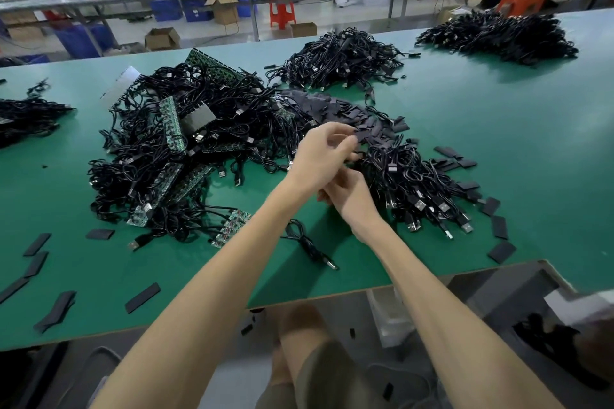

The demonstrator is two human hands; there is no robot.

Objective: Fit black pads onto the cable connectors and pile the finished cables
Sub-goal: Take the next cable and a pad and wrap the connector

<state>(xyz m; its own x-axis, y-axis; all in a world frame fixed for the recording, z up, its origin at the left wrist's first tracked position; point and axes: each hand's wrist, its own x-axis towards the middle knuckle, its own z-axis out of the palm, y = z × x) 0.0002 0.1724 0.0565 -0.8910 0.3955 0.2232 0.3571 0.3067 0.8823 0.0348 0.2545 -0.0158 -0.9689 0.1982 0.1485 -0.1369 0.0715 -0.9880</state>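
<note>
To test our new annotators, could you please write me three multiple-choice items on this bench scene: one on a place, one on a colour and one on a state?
1. Where does the single loose cable lie?
A. on the table's near part, by the front edge
B. on a shelf
C. on the floor

2. What colour is the table top?
A. white
B. green
C. red

3. How are the fingers of the left hand?
A. flat on the table
B. hanging under the table
C. curled, pinching a black pad

Key:
1 A: it lies alone close to the front edge.
2 B: the bare surface is green.
3 C: the fingertips close on the pad beside the pad heap.
</note>
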